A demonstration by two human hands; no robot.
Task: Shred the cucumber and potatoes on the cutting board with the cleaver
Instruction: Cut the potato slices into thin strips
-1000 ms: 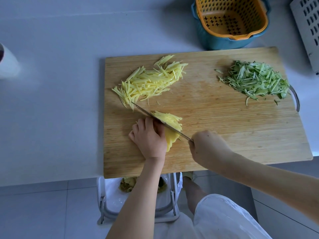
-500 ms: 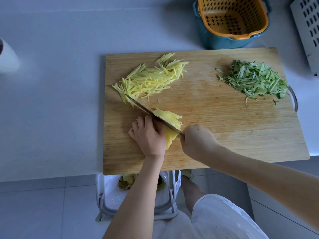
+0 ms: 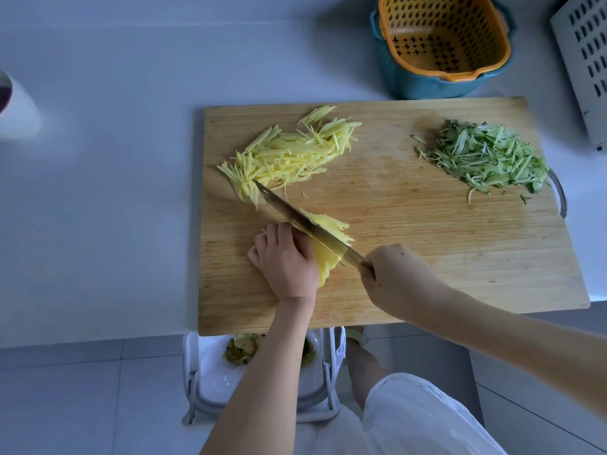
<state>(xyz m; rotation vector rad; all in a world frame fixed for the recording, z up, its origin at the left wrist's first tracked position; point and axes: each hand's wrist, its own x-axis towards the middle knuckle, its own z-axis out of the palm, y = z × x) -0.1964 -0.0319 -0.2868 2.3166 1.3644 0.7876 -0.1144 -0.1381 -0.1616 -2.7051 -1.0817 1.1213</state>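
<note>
Left hand [image 3: 285,257], fingers curled, still pins the potato slices [image 3: 323,267] near the cutting board's [image 3: 460,274] front edge; right hand [image 3: 400,280], gripping the cleaver [image 3: 312,229], has drawn back for another stroke. Potato unfinished; cucumber shreds [image 3: 486,159] done.

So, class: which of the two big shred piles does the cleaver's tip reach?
The yellow potato pile, far left on the board: the cleaver tip sits at its near edge, while the green cucumber pile lies well apart on the right.

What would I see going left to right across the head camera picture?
White cup → potato shreds → cucumber shreds → white slotted rack.
</note>
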